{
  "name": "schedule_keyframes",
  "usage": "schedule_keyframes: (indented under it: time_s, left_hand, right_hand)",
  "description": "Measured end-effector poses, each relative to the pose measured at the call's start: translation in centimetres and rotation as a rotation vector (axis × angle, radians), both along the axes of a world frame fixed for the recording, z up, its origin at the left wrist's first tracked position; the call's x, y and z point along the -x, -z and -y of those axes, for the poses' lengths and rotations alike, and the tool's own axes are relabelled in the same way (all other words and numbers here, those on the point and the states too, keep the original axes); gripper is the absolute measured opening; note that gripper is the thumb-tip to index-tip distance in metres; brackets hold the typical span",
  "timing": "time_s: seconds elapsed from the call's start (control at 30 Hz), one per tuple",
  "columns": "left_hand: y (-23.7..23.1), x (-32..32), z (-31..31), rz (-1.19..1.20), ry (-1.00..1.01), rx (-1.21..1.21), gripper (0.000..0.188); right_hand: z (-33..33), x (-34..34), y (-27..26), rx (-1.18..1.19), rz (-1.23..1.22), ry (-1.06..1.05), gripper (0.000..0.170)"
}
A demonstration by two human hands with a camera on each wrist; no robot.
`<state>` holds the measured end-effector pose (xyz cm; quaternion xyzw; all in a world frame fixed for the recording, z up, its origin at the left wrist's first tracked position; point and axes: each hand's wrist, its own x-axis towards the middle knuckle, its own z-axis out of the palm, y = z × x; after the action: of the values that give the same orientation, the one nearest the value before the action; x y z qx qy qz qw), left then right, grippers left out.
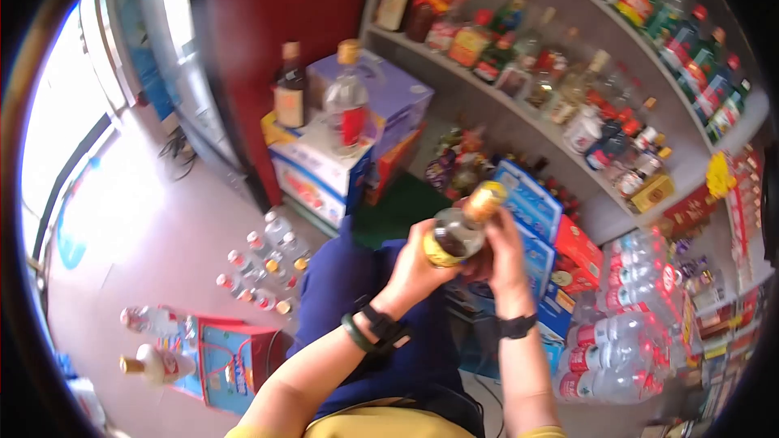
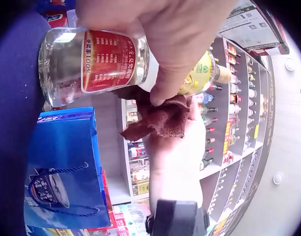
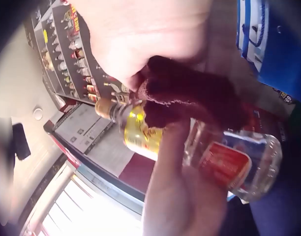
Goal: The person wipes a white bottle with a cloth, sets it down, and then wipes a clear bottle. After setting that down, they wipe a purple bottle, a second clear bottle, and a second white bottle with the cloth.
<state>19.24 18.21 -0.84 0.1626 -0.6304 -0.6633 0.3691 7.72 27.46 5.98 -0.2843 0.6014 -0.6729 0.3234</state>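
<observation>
A clear bottle with a red label, a yellow neck label and a gold cap is tilted in front of the person's lap. My left hand grips it around its middle, thumb and fingers curled on the glass, also visible in the left wrist view. A dark red cloth is bunched in my right hand and lies against the bottle below the yellow label. In the right wrist view, the cloth and right hand cover part of the bottle's side.
Two bottles stand on a white box ahead. Several clear bottles and a blue-and-red gift bag are on the floor at left. Shelves of bottles, a blue bag and packs of plastic bottles are at right.
</observation>
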Motion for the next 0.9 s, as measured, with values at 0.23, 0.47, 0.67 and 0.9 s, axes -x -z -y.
schedule_keyframes:
  time_s: [0.23, 0.47, 0.67, 0.9]
  left_hand:
    - [-0.3, -0.8, 0.0, 0.028, -0.015, 0.267, 0.063]
    - [0.9, -0.7, 0.6, -0.068, -0.100, 0.165, 0.076]
    - [1.1, -2.0, 2.5, 0.020, 0.064, 0.045, 0.090]
    - [-0.3, -3.6, 3.2, -0.091, 0.214, -0.189, 0.111]
  right_hand:
    - [2.8, 0.0, -2.1, 0.118, -0.166, -0.285, 0.030]
    - [1.3, -4.4, 4.8, 0.228, 0.081, 0.069, 0.035]
    - [-2.7, -3.5, 9.3, -0.271, -0.491, 0.040, 0.026]
    - [-1.7, -3.8, 2.0, 0.097, -0.069, 0.132, 0.030]
